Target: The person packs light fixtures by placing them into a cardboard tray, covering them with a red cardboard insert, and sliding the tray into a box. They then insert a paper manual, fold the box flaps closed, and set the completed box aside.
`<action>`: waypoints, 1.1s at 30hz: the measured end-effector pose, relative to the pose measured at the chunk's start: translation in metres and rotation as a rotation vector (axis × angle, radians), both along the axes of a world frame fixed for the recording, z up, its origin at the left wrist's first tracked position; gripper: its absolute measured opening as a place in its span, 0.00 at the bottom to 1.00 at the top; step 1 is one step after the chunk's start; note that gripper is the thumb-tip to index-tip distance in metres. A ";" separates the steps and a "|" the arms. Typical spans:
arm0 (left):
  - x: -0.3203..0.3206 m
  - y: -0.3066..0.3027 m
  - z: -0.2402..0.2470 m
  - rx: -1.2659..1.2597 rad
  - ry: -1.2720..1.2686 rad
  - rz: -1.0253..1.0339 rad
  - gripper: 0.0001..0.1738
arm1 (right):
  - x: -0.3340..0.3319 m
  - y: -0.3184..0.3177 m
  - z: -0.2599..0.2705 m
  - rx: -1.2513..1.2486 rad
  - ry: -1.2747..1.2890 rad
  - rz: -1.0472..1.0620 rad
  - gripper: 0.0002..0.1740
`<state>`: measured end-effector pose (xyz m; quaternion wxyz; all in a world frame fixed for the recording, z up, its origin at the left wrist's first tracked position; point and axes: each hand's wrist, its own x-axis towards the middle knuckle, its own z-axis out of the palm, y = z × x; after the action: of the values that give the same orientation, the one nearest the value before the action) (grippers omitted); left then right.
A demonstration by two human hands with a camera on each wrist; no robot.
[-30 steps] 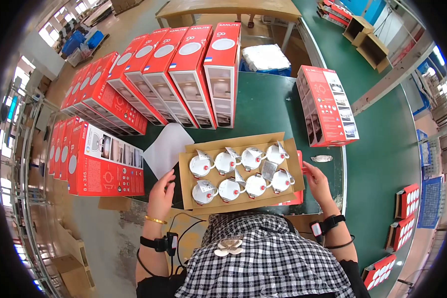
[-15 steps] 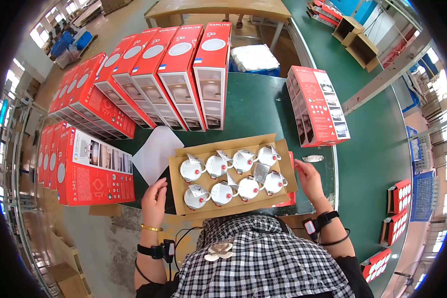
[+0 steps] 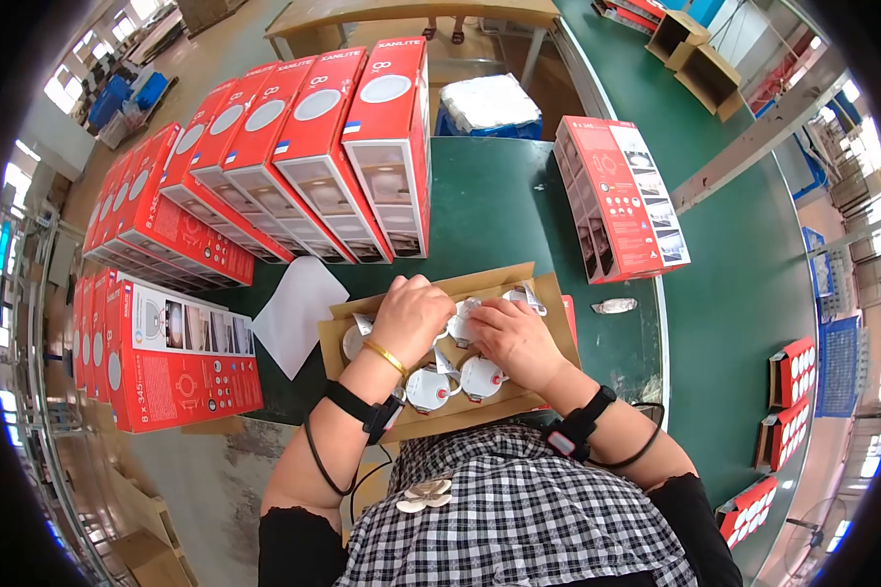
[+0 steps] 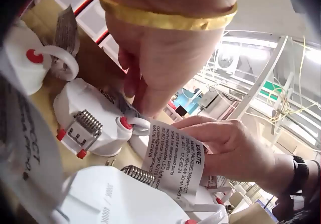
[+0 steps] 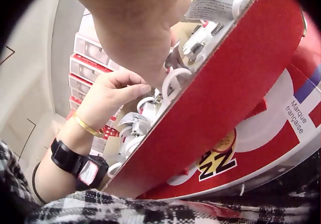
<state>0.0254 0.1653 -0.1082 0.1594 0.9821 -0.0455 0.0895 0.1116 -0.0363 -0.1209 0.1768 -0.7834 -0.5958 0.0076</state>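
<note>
Working over an open cardboard tray (image 3: pixel 494 278), you bring your left hand (image 3: pixel 413 321) and right hand (image 3: pixel 521 342) close together above the white light fittings (image 3: pixel 427 389). The step in hand looks like adjusting a fitting or its loose parts. Your left thumb and forefinger meet at the tips, though what lies between them cannot be told; your right fingers lie close together and bent, their grip hidden. A printed label (image 4: pixel 175 159) hangs just beside them. The next move seems to call for a light touch, keeping label and spring clips clear. The fittings sit in the tray beneath your fingertips and around them.

Beyond your fingers, the green table (image 3: pixel 480 205) bears a row of red boxes (image 3: pixel 387 147); a white sheet (image 3: pixel 301 313) lies left of your left fingers. Farther ahead stand a blue bin (image 3: pixel 511 129) and a wooden table (image 3: pixel 411 12) in a workshop.
</note>
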 end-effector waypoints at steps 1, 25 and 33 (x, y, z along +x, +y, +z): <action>0.001 -0.001 0.000 0.010 0.033 -0.009 0.02 | 0.000 0.000 -0.001 0.026 0.028 0.005 0.16; -0.216 0.033 -0.038 -0.406 0.304 0.423 0.70 | 0.033 -0.118 -0.021 -0.108 0.216 -0.367 0.45; -0.206 0.022 -0.048 -0.369 0.251 0.395 0.69 | 0.044 -0.113 -0.024 -0.062 0.148 -0.173 0.52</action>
<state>-0.1808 0.1873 -0.1566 0.3191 0.9298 0.1833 0.0035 0.1553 -0.1489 -0.1449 0.1959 -0.8343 -0.5108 0.0683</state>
